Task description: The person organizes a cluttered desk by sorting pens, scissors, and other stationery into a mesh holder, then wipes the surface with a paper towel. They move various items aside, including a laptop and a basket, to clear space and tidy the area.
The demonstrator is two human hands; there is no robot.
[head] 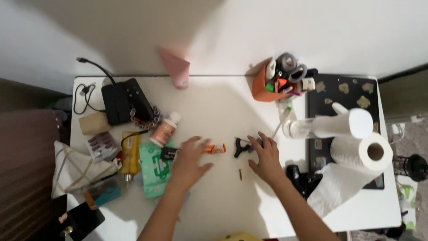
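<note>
Head view, looking straight down on a white rectangular worktop (223, 102).

Left hand (189, 161) flat on the worktop near its middle, fingers spread, released, gripping nothing; fingertips just beside a small orange-and-white tube (216, 149), thumb side near it, contact not certain. Small black rectangular item (168, 153) just left of that hand, at the edge of a mint-green flat pouch (154, 169).

Right hand (266, 158) also open, palm down, fingertips touching or just beside a small black Y-shaped tool (241, 147). Short dark screw-like piece (240, 174) lying between the two hands, toward the near edge.

Toward the left edge: white-capped pill bottle (166, 129) on its side, yellow tube (129, 154), blister pack of red tablets (102, 145), black box with cable (125, 103).

Toward the far edge: orange pen holder (264, 87) crammed with scissors and markers. Near the right edge: white paper towel roll (362, 154) on a black patterned mat (343, 96).
</note>
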